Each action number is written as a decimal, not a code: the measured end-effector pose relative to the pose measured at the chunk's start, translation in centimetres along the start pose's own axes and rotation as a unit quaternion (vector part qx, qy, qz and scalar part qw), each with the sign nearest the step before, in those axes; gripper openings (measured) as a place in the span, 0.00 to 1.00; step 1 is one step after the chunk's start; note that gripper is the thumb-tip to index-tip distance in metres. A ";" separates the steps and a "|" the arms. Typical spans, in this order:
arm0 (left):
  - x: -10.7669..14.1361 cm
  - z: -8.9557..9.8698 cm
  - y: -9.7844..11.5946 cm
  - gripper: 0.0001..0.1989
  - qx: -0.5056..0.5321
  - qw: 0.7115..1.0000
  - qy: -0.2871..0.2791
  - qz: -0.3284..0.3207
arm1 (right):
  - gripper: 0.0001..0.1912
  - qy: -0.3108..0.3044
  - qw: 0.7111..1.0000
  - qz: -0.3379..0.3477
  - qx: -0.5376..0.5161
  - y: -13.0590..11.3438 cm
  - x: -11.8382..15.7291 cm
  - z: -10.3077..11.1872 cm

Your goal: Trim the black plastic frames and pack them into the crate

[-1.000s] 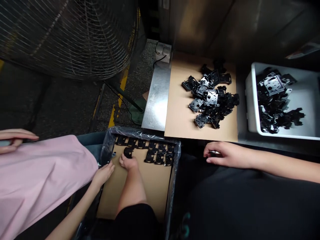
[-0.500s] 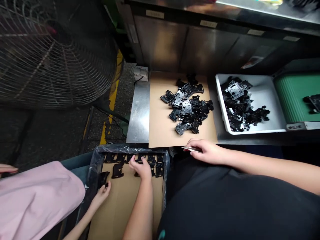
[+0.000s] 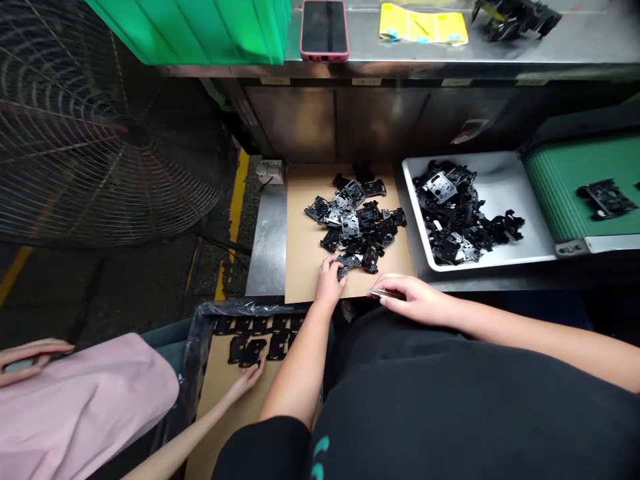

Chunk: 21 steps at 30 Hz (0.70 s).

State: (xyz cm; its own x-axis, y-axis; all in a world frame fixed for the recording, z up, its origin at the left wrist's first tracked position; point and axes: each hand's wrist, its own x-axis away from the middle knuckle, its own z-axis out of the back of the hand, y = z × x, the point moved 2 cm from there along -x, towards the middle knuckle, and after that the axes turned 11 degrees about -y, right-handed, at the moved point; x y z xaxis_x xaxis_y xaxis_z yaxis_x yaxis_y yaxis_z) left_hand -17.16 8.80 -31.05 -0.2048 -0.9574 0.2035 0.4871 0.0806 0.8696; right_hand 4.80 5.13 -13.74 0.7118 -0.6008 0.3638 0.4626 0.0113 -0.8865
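Note:
My left hand (image 3: 330, 283) is at the near edge of a pile of black moulded parts (image 3: 367, 220) on a cardboard sheet (image 3: 303, 270). Its fingers and thumb close on the corner of one black part (image 3: 349, 262) there. To the right, my right hand (image 3: 414, 299) is closed around a thin, flat metal tool (image 3: 385, 293) whose pale tip points left; its exact kind does not show. Below my left forearm, a plastic-lined box (image 3: 197, 333) holds rows of similar black parts (image 3: 277, 347) on cardboard.
A co-worker's hand (image 3: 253, 377) holds a black part over the box. A white tray (image 3: 537, 247) of parts stands on the right beside a green conveyor belt (image 3: 555, 193). A large fan (image 3: 150, 173) is at left. A phone (image 3: 324, 30) and green bin (image 3: 200, 30) sit on the upper shelf.
My left hand has moved from the box up to the pile and taken hold of a part. The co-worker's hand has moved right with a part. The view has tilted up.

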 end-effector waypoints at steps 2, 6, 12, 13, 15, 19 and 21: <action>0.5 0.3 0.1 0.08 0.028 0.999 0.018 0.015 | 0.13 0.012 1.000 -0.004 -0.004 0.4 0.7 0.6; 2.4 1.3 1.7 0.12 0.120 0.988 0.080 0.063 | 0.14 0.052 0.998 0.024 -0.009 0.9 1.7 2.1; 6.2 1.4 9.3 0.20 0.336 0.929 0.100 0.118 | 0.16 0.161 0.981 0.080 -0.071 1.6 2.3 4.9; 6.8 1.2 11.0 0.20 0.368 0.918 0.083 0.121 | 0.15 0.180 0.977 0.080 -0.083 1.7 2.2 5.3; 7.6 0.7 14.3 0.20 0.420 0.898 0.046 0.123 | 0.15 0.209 0.969 0.077 -0.108 1.9 2.1 6.0; 8.4 -0.3 18.9 0.19 0.476 0.872 -0.011 0.112 | 0.22 0.136 0.962 0.083 -0.221 1.0 2.0 7.2; 8.5 -0.5 20.2 0.18 0.489 0.866 -0.017 0.101 | 0.21 0.072 0.953 0.088 -0.282 0.2 2.4 7.8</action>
State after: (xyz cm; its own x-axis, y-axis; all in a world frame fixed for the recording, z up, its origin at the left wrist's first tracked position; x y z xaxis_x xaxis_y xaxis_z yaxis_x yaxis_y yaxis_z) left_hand -8.64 2.13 -11.97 -0.2325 -0.8890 0.3945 -0.4329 0.4578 0.7765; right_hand 10.68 9.92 -10.78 0.6538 -0.7327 0.1890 -0.0433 -0.2855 -0.9574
